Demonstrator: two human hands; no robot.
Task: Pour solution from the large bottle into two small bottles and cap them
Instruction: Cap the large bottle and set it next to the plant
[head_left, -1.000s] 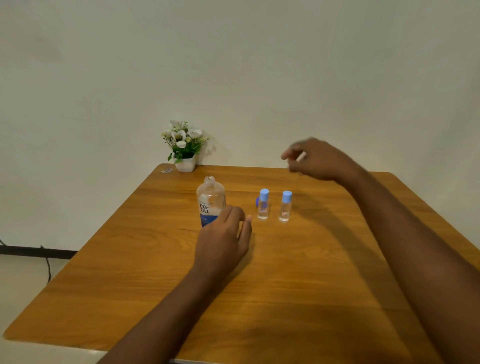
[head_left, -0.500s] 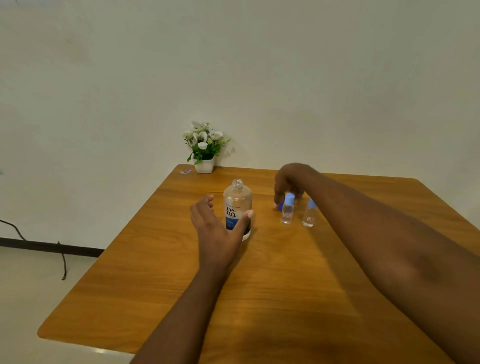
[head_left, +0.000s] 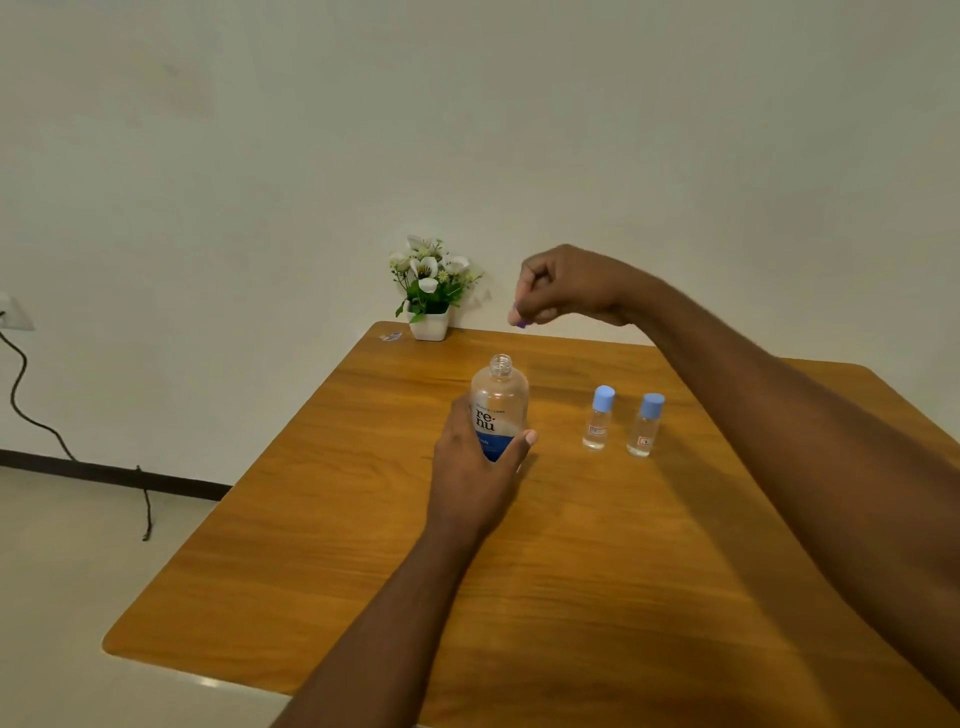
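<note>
The large clear bottle (head_left: 500, 402), with a blue and white label and an open neck, stands upright on the wooden table (head_left: 571, 545). My left hand (head_left: 475, 467) is wrapped around its lower part. Two small clear bottles stand to its right, each with a light blue cap on: the left small bottle (head_left: 598, 418) and the right small bottle (head_left: 645, 425). My right hand (head_left: 566, 286) is raised above and behind the large bottle, its fingers pinched on a small dark blue cap (head_left: 521, 323) that shows just below the fingertips.
A white pot of white flowers (head_left: 430, 291) stands at the table's far left corner, with a small scrap (head_left: 390, 336) next to it. A black cable (head_left: 31, 410) runs from a wall socket down to the floor at the left.
My left hand has closed around the large bottle. My right hand has lifted from beside the small bottles, now holding the dark blue cap up above the table.
</note>
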